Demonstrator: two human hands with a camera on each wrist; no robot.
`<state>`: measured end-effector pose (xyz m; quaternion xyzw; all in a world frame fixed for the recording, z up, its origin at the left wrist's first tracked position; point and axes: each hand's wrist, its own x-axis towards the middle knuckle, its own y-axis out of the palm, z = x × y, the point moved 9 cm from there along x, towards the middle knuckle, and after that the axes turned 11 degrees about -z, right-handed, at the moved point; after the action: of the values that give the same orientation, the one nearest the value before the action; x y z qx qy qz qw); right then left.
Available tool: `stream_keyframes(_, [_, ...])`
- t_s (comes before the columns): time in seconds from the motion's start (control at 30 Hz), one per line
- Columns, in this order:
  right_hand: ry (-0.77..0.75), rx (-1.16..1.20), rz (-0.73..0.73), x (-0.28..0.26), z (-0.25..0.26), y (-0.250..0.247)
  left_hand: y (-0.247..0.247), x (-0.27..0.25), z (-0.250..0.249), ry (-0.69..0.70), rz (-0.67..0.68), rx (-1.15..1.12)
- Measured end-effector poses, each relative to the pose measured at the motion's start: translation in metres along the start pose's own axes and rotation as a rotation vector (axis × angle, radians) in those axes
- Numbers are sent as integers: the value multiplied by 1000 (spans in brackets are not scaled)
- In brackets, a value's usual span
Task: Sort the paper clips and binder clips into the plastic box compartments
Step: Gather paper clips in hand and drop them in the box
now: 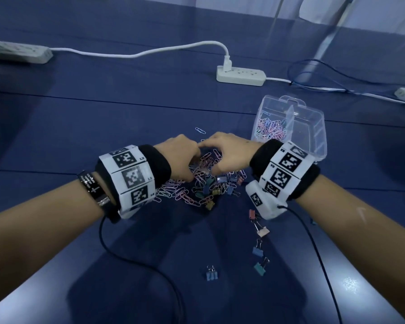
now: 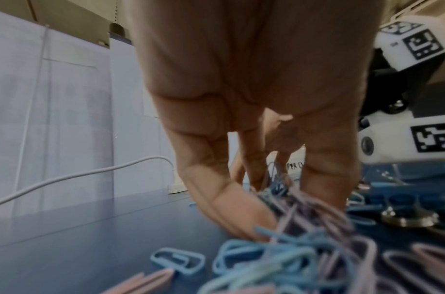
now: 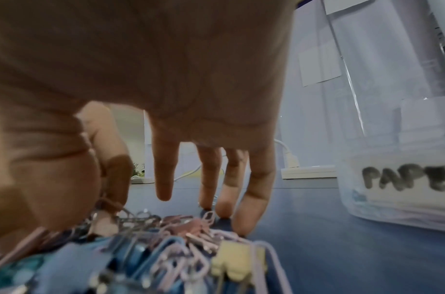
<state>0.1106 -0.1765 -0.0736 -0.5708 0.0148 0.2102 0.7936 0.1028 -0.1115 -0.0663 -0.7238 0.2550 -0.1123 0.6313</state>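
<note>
A mixed pile of pink and blue paper clips and coloured binder clips (image 1: 206, 181) lies mid-table. Both hands reach down into its far side. My left hand (image 1: 178, 155) pinches a bunch of paper clips (image 2: 287, 201) between its fingers (image 2: 231, 202) and thumb. My right hand (image 1: 229, 153) has straight fingers (image 3: 251, 199) whose tips touch the table beyond the pile; it holds nothing. The clear plastic box (image 1: 313, 136) stands behind the right wrist; its left compartment holds paper clips (image 1: 270, 129) and its right one looks bare. The right wrist view shows its label "PAPE" (image 3: 405, 179).
Several loose binder clips (image 1: 258, 230) lie nearer me on the right, one blue one (image 1: 212, 274) near the front. A lone paper clip (image 1: 200, 130) lies beyond the hands. White power strips (image 1: 240, 76) and cables cross the back of the blue table.
</note>
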Motion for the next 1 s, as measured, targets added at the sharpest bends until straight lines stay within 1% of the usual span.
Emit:
stream_keyframes(0.13, [-11, -38, -30, -7, 1, 7, 6, 4, 7, -59, 74, -97])
stream_keyframes(0.23, [-41, 33, -56, -11, 3, 8, 6, 4, 10, -72, 78, -172])
stream_keyframes(0.37, [-80, 15, -94, -16, 5, 7, 7, 5, 11, -87, 63, -211])
stream_keyframes(0.5, [-51, 59, -95, -23, -3, 10, 7, 5, 17, -160, 64, -368])
stream_keyframes(0.67, [25, 155, -148, -31, -19, 2, 6, 3, 16, -192, 70, -526])
stream_keyframes(0.77, [110, 365, -115, -36, -28, 2, 1, 2, 14, -207, 73, -613])
stream_keyframes(0.83, [170, 593, -87, -40, -31, 2, -5, 3, 14, -220, 51, -656])
stream_keyframes(0.93, [280, 997, -10, -46, -34, 6, -13, 4, 14, -240, 19, -736])
stream_keyframes(1.0, [338, 1139, 15, -49, -36, 6, -19, 5, 13, -248, -7, -811])
